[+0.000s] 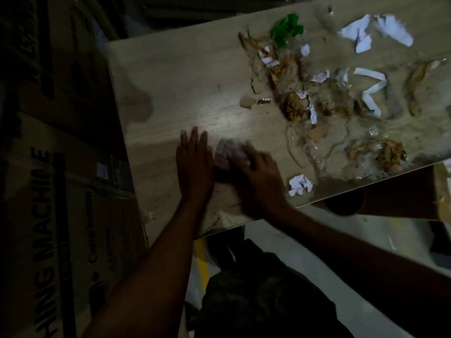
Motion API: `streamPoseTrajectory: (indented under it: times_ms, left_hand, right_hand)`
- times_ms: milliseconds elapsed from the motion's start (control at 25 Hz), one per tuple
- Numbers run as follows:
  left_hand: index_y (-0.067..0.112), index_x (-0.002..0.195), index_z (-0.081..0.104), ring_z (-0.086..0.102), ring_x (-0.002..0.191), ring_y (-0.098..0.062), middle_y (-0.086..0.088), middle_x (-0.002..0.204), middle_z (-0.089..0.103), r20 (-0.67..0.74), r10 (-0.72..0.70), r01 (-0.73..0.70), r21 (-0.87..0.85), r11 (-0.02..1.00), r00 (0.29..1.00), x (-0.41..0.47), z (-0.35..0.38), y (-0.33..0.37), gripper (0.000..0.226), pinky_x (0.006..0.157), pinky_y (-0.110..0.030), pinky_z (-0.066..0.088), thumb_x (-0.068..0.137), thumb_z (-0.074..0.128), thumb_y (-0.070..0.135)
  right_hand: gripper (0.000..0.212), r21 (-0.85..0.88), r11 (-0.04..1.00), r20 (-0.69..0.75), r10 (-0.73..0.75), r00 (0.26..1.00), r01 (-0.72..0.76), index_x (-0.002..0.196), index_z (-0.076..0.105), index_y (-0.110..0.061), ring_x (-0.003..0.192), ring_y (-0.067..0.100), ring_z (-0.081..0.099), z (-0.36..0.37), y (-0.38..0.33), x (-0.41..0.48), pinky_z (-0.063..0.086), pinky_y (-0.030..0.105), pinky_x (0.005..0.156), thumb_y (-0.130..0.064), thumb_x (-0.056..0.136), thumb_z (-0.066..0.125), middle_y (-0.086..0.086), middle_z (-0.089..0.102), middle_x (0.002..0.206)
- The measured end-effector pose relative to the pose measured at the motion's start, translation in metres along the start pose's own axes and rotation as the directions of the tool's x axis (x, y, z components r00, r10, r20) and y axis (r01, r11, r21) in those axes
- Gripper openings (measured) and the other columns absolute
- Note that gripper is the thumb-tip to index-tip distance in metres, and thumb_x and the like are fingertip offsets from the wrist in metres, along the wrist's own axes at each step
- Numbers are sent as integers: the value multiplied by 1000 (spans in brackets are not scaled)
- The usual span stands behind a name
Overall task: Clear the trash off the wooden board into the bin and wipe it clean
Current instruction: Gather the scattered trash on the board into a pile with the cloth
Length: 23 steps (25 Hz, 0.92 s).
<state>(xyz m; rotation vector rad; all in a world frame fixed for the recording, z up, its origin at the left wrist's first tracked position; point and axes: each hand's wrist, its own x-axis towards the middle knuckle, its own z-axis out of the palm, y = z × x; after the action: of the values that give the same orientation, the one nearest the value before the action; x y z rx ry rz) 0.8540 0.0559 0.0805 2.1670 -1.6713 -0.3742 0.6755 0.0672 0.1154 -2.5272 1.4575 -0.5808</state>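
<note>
Now mid-wipe on wooden board (183,81): left hand (195,164) flat, fingers (194,140) straight together; right hand (261,184) curled on pale wad (228,153), blurred. Best pressed firmly, stroked toward scattered trash (297,106).

the wooden board (183,81) is pale and lies flat. trash covers its right part: torn white paper (375,31), a green plastic scrap (286,30), brown stringy bits (294,107) and clear wrap (314,152). a scrunched paper ball (300,184) lies by the near edge. a pale rag (228,154), blurry, sits on the board, partly under the right hand (258,184).
</note>
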Motion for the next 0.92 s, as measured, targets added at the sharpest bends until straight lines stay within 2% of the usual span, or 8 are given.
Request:
streamPoseTrajectory:
  times_ms: [120,240,400,560,640,720,800,920]
  left_hand:
    - [22,156,32,6,156,-26,-2,167,19,45,113,-116,63,991,993,-49,7,1,50,125,-43,16,105,32,23]
    - [22,154,36,9,155,-27,-2,166,22,34,89,-92,88,992,995,-51,9,3,49,124,-45,18,105,37,20]
    - [18,153,38,15,153,-34,-9,164,27,-3,106,-105,137,985,994,-53,14,9,51,122,-50,23,101,42,17]
    - [7,144,49,34,145,-40,-18,151,45,-2,135,-134,-99,986,991,-51,26,32,52,117,-53,30,94,42,20]
    - [10,148,45,31,147,-38,-17,154,42,124,175,-161,-118,980,977,-58,28,55,60,120,-50,25,90,44,28]
    - [16,148,45,23,151,-34,-11,157,40,107,179,-179,-15,984,978,-66,35,67,51,123,-48,22,98,47,24]
    - [18,146,48,24,151,-31,-9,157,41,40,167,-167,6,986,985,-68,41,67,44,122,-47,22,103,45,24]
    - [21,144,49,26,150,-30,-5,155,42,-11,177,-175,92,980,984,-68,44,69,44,119,-46,24,101,45,27]
  right_hand:
    - [52,24,999,93,-51,994,49,139,63,-13,129,42,51,16,12,-32,50,50,100,-22,89,55,23,49,153]
    - [55,-79,995,72,61,996,-55,145,54,-19,127,42,51,25,48,40,48,45,98,-24,91,59,20,48,154]
    - [45,93,971,-66,228,971,-221,142,59,-17,128,37,54,-14,60,110,48,50,106,-25,99,48,18,58,142]
    - [39,22,998,-292,69,954,-66,137,66,-12,123,37,54,-42,12,17,43,41,100,-15,98,60,25,59,141]
    - [43,-32,993,-244,105,964,-116,133,69,-13,120,35,52,-33,9,-68,45,42,96,-7,93,56,24,60,139]
    - [62,-65,974,-156,206,966,-218,134,68,-15,119,37,52,-25,31,-118,50,49,91,5,78,49,22,58,142]
    - [60,-103,960,-101,250,963,-260,135,65,-17,119,38,51,-16,67,-111,51,51,91,5,80,59,21,57,144]
    - [49,-103,984,-14,146,989,-146,137,65,-17,119,39,54,-18,99,-74,47,47,96,-12,89,72,19,57,144]
